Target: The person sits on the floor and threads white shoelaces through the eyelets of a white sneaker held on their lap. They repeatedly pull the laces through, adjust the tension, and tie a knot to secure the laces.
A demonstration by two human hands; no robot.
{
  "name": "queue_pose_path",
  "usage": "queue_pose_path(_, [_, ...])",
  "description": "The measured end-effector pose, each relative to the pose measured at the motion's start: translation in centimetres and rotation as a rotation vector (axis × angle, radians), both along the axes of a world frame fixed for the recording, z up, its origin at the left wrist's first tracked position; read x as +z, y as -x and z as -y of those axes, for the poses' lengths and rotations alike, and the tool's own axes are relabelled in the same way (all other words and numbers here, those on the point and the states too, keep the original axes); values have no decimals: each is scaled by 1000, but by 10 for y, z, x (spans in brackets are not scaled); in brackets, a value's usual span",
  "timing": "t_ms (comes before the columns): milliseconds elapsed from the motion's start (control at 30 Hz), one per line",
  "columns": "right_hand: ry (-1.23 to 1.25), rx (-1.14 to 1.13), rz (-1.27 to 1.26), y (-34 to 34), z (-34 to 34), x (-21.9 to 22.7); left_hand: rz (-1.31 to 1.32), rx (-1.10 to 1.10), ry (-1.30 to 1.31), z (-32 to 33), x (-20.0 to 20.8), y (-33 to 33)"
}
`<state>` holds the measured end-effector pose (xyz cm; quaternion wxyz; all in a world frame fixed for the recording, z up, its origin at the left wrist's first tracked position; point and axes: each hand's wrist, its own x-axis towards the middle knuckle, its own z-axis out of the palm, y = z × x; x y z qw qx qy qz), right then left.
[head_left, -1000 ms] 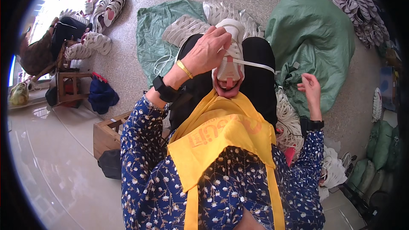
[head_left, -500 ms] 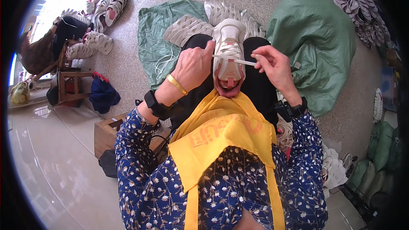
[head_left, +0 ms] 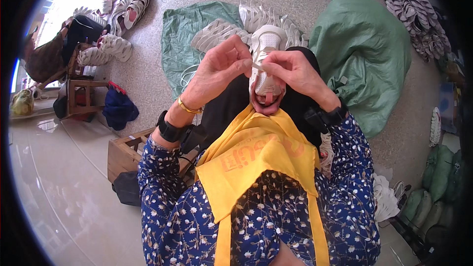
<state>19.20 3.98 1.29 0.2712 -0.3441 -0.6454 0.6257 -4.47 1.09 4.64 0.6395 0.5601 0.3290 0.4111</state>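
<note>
Since half a second ago, the right hand (head_left: 298, 76) has moved inward to meet the left hand (head_left: 217, 71), fingertips now close together. A bulging green sack (head_left: 364, 64) lies to the right; the yellow apron (head_left: 261, 160) drapes toward the knees. Beyond them, white shoe uppers (head_left: 217, 35) lie in overlapping rows on a green sheet (head_left: 176, 44). Between the knees sits one white shoe (head_left: 267, 84) — toe pointing away, pink-lined opening at the apron's edge. Smallest is the pale lace (head_left: 257, 67) above it — thumbs and forefingers of both hands pinch it.
</note>
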Motion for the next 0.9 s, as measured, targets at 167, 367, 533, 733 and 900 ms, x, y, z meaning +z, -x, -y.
queue_pose_path(167, [38, -90, 37, -33, 17, 25, 24, -7, -5, -5, -5, 4])
queue_pose_path(367, [44, -315, 51, -114, 27, 2, 34, 11, 27, -11, -27, -1])
queue_pose_path(533, [128, -461, 174, -150, 37, -19, -18, -8, 62, -9, -54, -16])
queue_pose_path(733, [-373, -616, 604, -129, 30, -23, -190, 95, -130, 0, -66, -37])
queue_pose_path(900, [-173, -417, 310, -48, 37, 7, -326, 156, -242, 7, -60, -42])
